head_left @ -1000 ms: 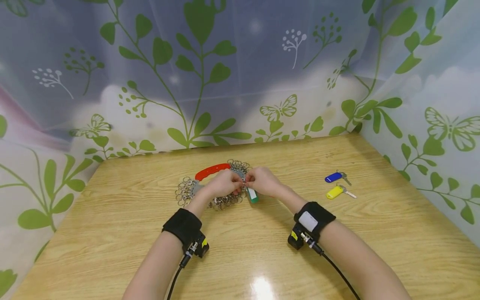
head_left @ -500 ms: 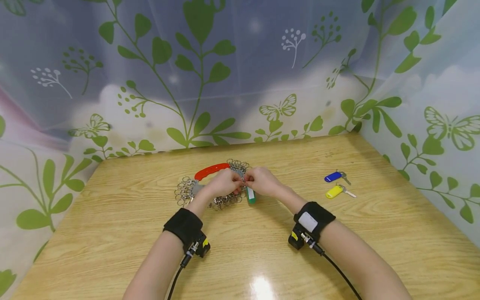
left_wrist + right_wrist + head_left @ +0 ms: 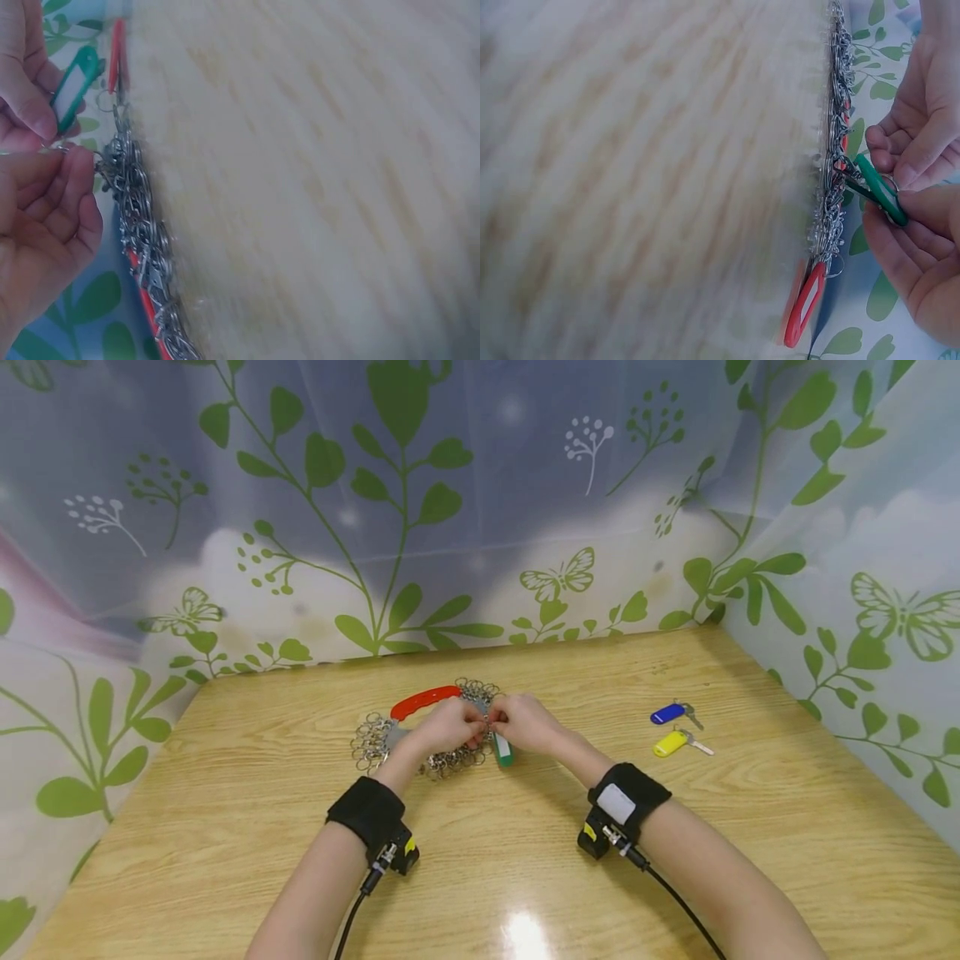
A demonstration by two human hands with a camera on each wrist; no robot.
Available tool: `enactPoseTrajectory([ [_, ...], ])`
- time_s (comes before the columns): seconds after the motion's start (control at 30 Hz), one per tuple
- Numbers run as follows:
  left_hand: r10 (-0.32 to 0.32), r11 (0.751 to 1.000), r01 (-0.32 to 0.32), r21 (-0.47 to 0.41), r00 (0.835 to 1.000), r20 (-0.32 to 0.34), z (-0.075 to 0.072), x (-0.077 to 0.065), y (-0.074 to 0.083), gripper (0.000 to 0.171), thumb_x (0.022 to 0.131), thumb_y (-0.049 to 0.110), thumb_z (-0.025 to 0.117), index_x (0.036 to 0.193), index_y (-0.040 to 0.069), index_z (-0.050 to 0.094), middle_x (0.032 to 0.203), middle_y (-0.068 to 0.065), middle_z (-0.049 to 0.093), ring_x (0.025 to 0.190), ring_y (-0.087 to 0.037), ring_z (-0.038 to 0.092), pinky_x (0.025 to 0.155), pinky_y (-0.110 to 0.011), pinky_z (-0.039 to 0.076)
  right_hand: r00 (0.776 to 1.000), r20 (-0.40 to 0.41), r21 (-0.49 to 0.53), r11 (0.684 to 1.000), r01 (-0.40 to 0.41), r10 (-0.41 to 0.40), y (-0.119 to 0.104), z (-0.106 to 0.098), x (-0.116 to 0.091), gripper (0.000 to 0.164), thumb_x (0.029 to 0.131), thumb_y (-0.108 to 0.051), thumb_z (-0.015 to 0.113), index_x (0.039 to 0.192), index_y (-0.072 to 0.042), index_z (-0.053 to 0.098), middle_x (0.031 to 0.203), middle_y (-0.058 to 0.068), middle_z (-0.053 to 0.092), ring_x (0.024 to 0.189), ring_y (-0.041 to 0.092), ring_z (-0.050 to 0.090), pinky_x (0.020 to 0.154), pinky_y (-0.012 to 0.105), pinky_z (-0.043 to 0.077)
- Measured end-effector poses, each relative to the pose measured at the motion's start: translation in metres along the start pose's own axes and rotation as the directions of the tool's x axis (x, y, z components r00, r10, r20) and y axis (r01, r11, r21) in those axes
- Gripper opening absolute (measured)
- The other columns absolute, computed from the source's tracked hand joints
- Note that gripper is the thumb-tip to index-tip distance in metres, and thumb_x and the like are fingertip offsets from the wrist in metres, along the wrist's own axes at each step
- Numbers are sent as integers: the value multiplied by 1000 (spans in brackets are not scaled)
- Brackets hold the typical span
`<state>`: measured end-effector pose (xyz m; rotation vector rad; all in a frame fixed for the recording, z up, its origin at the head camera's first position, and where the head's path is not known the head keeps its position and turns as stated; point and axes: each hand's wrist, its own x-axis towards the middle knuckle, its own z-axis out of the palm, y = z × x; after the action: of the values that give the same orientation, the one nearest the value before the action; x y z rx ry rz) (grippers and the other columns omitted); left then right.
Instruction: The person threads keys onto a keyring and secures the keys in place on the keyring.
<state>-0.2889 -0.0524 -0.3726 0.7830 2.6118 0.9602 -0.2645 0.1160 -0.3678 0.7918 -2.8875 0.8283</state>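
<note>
A green key tag point(image 3: 505, 752) with a white label hangs at the fingertips of both hands, over the right part of a metal ring bunch point(image 3: 371, 745) with a red handle point(image 3: 423, 701). My right hand point(image 3: 527, 724) pinches the tag's end between thumb and fingers. My left hand point(image 3: 446, 727) pinches a small metal ring between thumb and forefinger, right beside the tag. In the right wrist view, the tag's ring point(image 3: 890, 182) shows at the left thumb. The fingertips partly hide the joint between ring and tag.
A blue key tag point(image 3: 667, 714) and a yellow key tag point(image 3: 670, 743), each with a key, lie on the wooden table point(image 3: 465, 877) to the right. A red key tag point(image 3: 806, 304) hangs at the bunch's edge. A leaf-patterned curtain point(image 3: 480, 527) stands behind the table.
The green tag's lower end has swung slightly left, then a little back right. Both hands stay almost in place, fingertips together.
</note>
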Motion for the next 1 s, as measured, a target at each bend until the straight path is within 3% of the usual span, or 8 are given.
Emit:
enactPoseTrajectory([
  [0.17, 2, 998, -1, -55, 1000, 24, -1, -2, -3, 21, 94, 14, 54, 92, 1, 71, 78, -9, 66, 68, -20, 63, 65, -28, 50, 1000, 7, 36, 999, -30, 30, 1, -1, 0, 4, 88, -5, 61, 89, -3, 64, 80, 6, 63, 70, 15, 58, 62, 26, 47],
  [0.4, 64, 997, -61, -51, 995, 72, -1, -5, -4, 18, 91, 10, 58, 89, -1, 71, 74, -11, 66, 66, -24, 62, 62, -28, 48, 1000, -7, 37, 999, -25, 26, 2, -1, 1, 4, 87, -6, 63, 87, -3, 64, 79, 5, 64, 70, 14, 58, 62, 26, 46],
  [0.63, 24, 998, -23, -50, 999, 21, -1, -4, -3, 17, 91, 8, 57, 96, -2, 71, 80, -11, 66, 70, -23, 63, 62, -27, 49, 1000, -8, 59, 998, -29, 29, 3, -3, 1, 4, 88, -6, 62, 87, -4, 65, 81, 5, 64, 73, 16, 60, 64, 27, 47],
  [1.0, -13, 999, 12, -44, 1000, -25, -2, -4, -1, 19, 92, 11, 57, 89, 0, 72, 76, -10, 66, 67, -23, 63, 60, -27, 49, 1000, -10, 13, 1000, -28, 28, -1, -3, 2, 4, 88, -6, 61, 88, -5, 66, 81, 4, 63, 73, 15, 59, 65, 28, 48],
])
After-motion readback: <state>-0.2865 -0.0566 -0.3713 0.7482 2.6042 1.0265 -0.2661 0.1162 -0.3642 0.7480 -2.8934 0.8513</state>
